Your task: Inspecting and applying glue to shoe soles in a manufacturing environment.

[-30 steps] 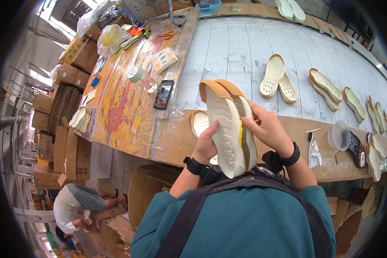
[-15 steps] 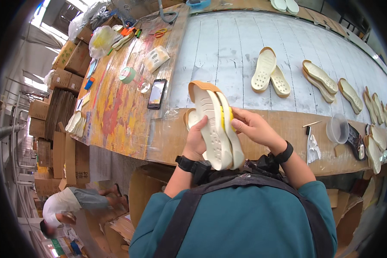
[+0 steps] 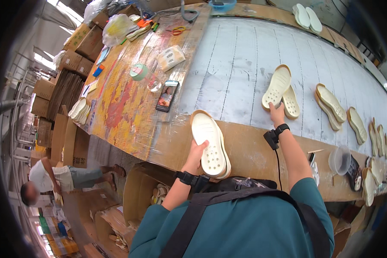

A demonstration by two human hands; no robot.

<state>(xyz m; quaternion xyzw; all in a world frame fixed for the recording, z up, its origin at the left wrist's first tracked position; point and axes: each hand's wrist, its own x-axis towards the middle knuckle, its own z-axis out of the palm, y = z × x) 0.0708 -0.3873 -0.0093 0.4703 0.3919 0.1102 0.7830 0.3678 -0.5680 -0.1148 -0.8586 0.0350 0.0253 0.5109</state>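
My left hand (image 3: 198, 152) is closed around the edge of a stacked pair of cream shoe soles (image 3: 208, 144) with tan rims, held over the near cardboard strip. Farther right, my right hand (image 3: 277, 113) closes on the near end of a cream shoe sole (image 3: 277, 86) lying on the white lined surface (image 3: 232, 56). Its thumb lies on top of that end, and its other fingers are partly hidden. A second sole (image 3: 291, 103) lies partly beneath the first, beside my fingers.
More soles (image 3: 331, 103) lie along the white surface to the right. A clear plastic tub (image 3: 339, 160) stands on the cardboard strip (image 3: 253, 144). On the left table are a phone (image 3: 167, 95), a bottle (image 3: 145, 76) and scissors (image 3: 177, 30). A person (image 3: 51, 178) is at the far left.
My right hand has left the soles in my left hand and reached right to the pair on the white surface. My left hand has lowered its soles and tilted them flatter.
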